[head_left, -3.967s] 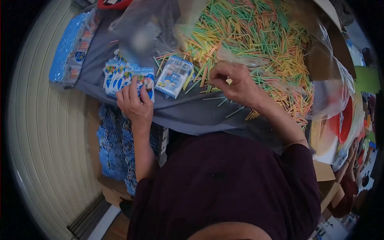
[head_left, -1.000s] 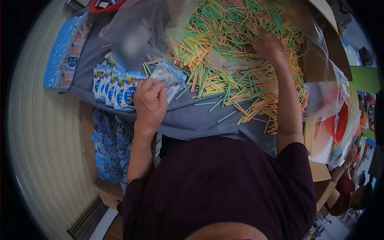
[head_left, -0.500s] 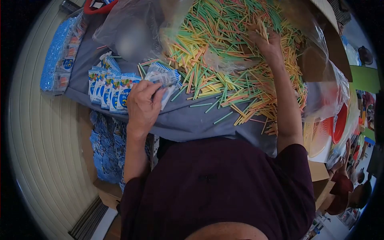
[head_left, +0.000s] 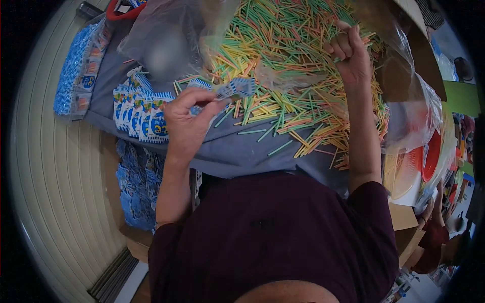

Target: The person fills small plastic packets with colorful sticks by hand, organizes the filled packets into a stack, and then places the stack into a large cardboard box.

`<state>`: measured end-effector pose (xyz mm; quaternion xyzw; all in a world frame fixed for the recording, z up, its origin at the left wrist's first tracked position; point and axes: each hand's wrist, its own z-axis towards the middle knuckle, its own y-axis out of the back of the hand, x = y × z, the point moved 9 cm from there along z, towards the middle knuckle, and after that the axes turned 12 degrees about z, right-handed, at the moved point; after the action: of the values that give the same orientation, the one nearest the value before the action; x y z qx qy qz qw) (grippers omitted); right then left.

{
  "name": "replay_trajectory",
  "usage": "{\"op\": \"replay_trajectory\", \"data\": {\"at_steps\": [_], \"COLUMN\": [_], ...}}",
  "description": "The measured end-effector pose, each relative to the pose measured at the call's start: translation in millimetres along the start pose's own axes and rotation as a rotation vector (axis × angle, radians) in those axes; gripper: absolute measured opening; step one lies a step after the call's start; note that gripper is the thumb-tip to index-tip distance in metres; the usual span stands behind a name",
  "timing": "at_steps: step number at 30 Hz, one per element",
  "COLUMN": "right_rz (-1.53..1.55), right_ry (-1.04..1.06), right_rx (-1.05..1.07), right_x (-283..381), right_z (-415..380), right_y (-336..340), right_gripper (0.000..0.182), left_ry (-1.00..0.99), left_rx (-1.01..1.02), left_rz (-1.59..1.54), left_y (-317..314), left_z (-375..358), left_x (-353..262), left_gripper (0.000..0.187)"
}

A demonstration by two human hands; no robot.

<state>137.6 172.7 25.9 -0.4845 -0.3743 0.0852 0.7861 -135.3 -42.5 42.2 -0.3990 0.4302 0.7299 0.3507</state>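
Observation:
My left hand (head_left: 189, 115) pinches a small clear plastic packet with blue-and-white striped ends (head_left: 237, 88), raised over the near edge of the pile. Coloured thin sticks (head_left: 283, 55), in green, yellow and orange-pink, lie loose in a big heap. Over the heap's right part is my right hand (head_left: 352, 55), its fingers curled in; whatever is inside them is hidden. Just left of my left hand, several printed blue-and-white packets (head_left: 144, 115) overlap in a row on the grey cloth (head_left: 227, 154).
Clear plastic sheeting (head_left: 161, 45) bunches left of the heap, and more (head_left: 404, 76) lines the cardboard at right. A bag of blue-striped packets (head_left: 73, 76) lies far left. A box of blue packets (head_left: 134, 192) stands below. Red basket (head_left: 430, 156) and another person (head_left: 429, 242) are right.
My left hand has lifted the packet off the cloth and turned it rightward. My right hand has risen from among the sticks, moved slightly right, and curled its fingers.

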Motion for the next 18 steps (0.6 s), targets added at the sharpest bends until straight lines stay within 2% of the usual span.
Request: {"op": "replay_trajectory", "data": {"at_steps": [2,4,5,6,10,13,14,16,18], "right_rz": [-0.272,-0.332,-0.400,-0.402,-0.645,-0.705,-0.703,-1.080,-1.174], "right_ry": [0.182,0.212,0.247,0.255,0.286,0.299,0.298,0.203,0.180], "right_rx": [-0.132,-0.079,-0.028,-0.025,0.134,-0.094,-0.089,0.016,0.056], "right_x": [1,-3,-2,-3,-9,-26,-27,-42,-42], "right_z": [-5,-3,-2,-2,1,1,0,-1,-2], "right_y": [-14,-54,-75,-84,-123,-119,-117,-116,-110], "right_gripper": [0.054,0.058,0.063,0.063,0.071,0.055,0.055,0.072,0.071], "left_ry": [-0.010,-0.027,0.050,0.125,0.175,0.136,0.128,0.121,0.174], "left_rx": [0.056,0.117,0.132,0.151,0.222,0.227,0.244,0.254,0.288], "left_rz": [0.007,0.011,-0.132,-0.277,-0.491,-0.428,-0.469,-0.507,-0.612], "left_y": [-23,-50,-65,-77,-109,-118,-122,-125,-133], "left_z": [8,18,24,30,41,45,46,46,45], "left_x": [-12,-17,-7,-1,-11,-18,-17,-17,-16], "left_gripper": [0.014,0.014,0.014,0.015,0.015,0.015,0.014,0.014,0.013]}}
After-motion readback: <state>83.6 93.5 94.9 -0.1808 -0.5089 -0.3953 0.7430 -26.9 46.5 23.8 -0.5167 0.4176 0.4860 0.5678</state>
